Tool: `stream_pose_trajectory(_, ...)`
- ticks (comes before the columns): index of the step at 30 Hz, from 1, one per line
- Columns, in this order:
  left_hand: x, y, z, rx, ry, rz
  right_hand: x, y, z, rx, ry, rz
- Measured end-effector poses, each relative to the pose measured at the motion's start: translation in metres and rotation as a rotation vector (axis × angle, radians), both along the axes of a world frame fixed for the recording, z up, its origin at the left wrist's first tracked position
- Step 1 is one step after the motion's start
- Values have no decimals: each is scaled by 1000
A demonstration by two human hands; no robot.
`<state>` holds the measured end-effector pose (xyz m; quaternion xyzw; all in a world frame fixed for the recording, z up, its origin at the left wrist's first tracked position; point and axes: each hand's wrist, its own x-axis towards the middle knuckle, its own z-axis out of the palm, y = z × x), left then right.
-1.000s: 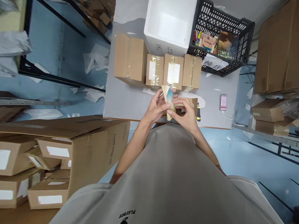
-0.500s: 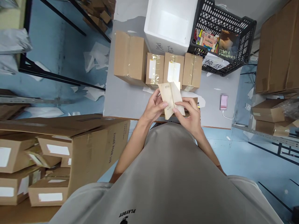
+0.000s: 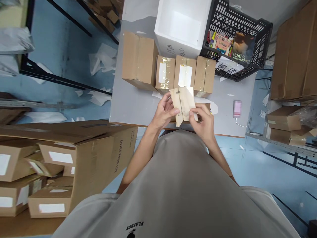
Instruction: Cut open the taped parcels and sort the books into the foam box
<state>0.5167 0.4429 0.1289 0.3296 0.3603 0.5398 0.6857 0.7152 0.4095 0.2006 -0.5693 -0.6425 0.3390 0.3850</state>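
Between my two hands is a small book (image 3: 186,100) with cream pages, lying partly open just above the table's near edge. My left hand (image 3: 165,112) grips its left side, thumb on the page and fingers behind. On the right side, my right hand (image 3: 203,119) pinches the page edge between thumb and fingers. Part of a brown cardboard piece (image 3: 205,106) shows under the book and my right hand; most of it is hidden. Just beyond the book stands a taped carton with a white label (image 3: 184,76).
More cartons (image 3: 140,61) stand in a row on the grey table (image 3: 133,109). Behind them are a white bin (image 3: 178,49) and a black crate (image 3: 260,43) holding books. A phone (image 3: 237,108) with a cable lies at right. A big box (image 3: 101,158) of parcels stands left.
The book's right-hand page has swung over, so the spread looks different. My right hand has shifted slightly right along the page edge; my left hand keeps its grip.
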Motion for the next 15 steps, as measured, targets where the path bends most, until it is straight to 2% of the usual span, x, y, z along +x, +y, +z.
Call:
stream_pose_trajectory(5, -12, -2, 17, -81, -64, 16, 18, 13, -13, -165, 210, -159)
stream_pose_trajectory(10, -19, -4, 34, -143, -116, 37, 27, 20, -17, -307, 359, -190)
stream_pose_trajectory(15, -21, -2, 38, -80, -94, 22, 26, 18, -19, -326, 398, -194)
